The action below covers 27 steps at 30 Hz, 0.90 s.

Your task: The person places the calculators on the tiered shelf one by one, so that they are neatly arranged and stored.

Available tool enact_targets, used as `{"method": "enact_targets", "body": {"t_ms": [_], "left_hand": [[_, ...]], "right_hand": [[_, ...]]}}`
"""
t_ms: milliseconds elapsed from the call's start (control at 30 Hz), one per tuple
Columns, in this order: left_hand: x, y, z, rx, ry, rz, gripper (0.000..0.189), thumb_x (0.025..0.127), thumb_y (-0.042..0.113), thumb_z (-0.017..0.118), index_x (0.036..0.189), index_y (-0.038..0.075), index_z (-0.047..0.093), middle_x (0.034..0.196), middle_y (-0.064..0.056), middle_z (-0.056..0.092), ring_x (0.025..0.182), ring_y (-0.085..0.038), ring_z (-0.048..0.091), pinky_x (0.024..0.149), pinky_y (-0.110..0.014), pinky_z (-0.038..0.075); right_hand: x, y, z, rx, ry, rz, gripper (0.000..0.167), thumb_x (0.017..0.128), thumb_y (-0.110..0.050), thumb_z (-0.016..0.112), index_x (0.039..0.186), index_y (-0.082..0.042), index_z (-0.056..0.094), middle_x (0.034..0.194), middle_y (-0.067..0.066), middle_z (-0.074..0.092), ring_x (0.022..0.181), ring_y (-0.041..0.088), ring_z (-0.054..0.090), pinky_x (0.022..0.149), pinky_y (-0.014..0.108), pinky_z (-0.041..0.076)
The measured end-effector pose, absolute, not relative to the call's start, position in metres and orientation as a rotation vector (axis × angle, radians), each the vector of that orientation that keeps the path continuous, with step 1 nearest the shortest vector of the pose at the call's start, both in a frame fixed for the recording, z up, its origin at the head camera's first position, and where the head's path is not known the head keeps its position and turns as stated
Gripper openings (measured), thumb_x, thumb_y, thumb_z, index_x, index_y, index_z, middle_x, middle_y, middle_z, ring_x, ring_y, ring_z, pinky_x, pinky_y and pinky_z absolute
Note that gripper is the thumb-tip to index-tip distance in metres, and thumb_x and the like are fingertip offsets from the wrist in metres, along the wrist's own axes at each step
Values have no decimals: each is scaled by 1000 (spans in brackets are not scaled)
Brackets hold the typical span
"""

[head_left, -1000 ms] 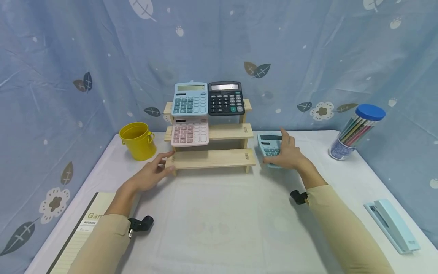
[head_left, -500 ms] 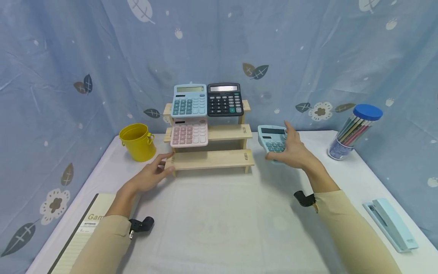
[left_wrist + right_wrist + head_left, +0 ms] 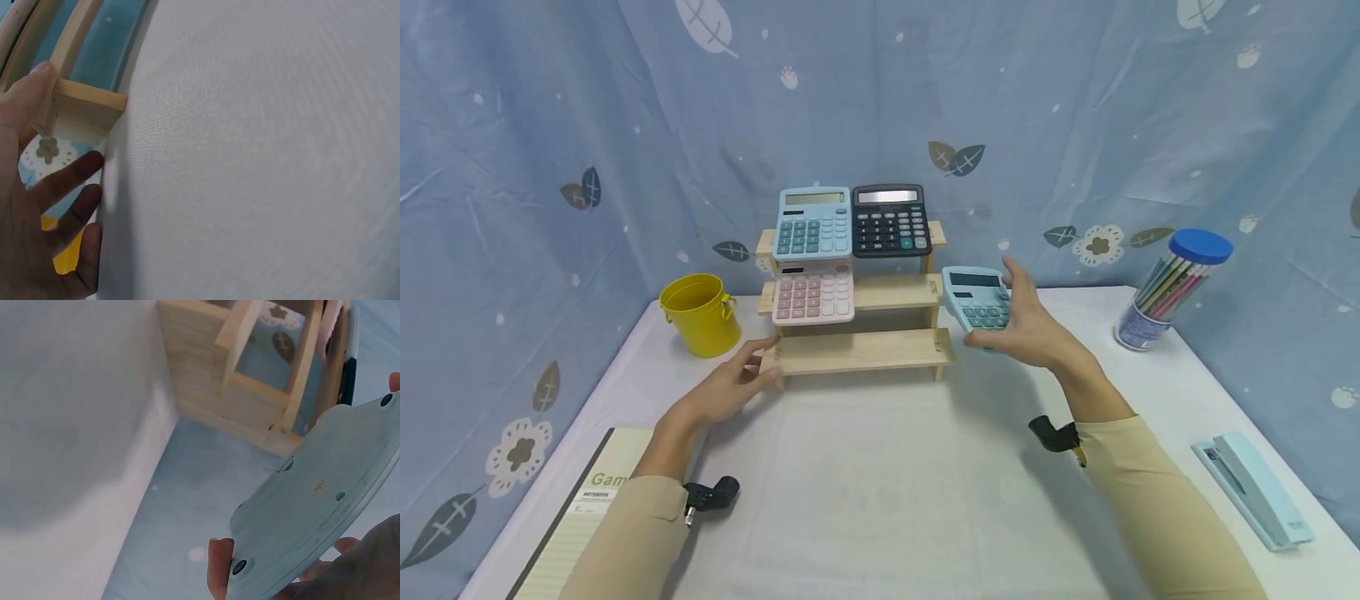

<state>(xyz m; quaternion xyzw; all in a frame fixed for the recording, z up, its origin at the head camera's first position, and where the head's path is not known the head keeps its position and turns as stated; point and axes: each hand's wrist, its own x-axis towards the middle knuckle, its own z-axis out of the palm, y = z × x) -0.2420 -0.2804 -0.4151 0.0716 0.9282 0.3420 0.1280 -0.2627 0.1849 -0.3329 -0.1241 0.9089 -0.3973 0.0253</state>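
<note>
My right hand (image 3: 1032,332) holds a light blue calculator (image 3: 976,293) by its edges, thumb at the near side and fingers at the far side. It is tilted in the air beside the right end of a three-tier wooden shelf (image 3: 865,351). In the right wrist view the underside of the calculator (image 3: 312,494) faces the camera, apart from the shelf (image 3: 212,394). My left hand (image 3: 727,386) grips the left end of the lowest board, thumb in front. On the top tier sit another blue calculator (image 3: 813,223) and a black calculator (image 3: 891,221); a pink calculator (image 3: 812,293) sits on the middle tier's left.
A yellow bucket (image 3: 702,317) stands left of the shelf. A notebook (image 3: 583,508) lies under the left forearm. To the right are a blue-lidded jar of pencils (image 3: 1172,290) and a light blue stapler (image 3: 1255,490). A patterned blue curtain (image 3: 880,100) closes the back.
The right hand has lifted the blue calculator off the table, then carried it left toward the shelf. The left hand keeps its place on the shelf's end.
</note>
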Motion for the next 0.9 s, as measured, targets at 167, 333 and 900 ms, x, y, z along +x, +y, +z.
{"method": "enact_targets", "body": {"t_ms": [167,333,900], "left_hand": [[-239,-282,-418,217,2708,985,75,100,67,49,163,38,19,155,-27,41,137,-49,47,102,-61,50],[-236,-284,-423,223,2706,983,75,100,67,49,163,37,20,155,-27,42,136,-47,49,101,-59,52],[-242,-282,-419,234,2713,1023,74,100,66,49,163,39,21,154,-25,43,135,-45,50,102,-59,51]], "right_hand": [[-258,175,-333,-412,2796,-1267,133,79,-32,85,162,-27,-18,169,23,8,143,43,30,117,63,26],[-254,160,-337,-475,2796,-1265,133,77,-30,86,163,-21,-14,168,24,10,144,41,30,119,62,26],[-258,111,-324,-510,2968,-1022,131,69,-45,84,164,-32,-5,166,15,15,125,44,45,101,65,43]]}}
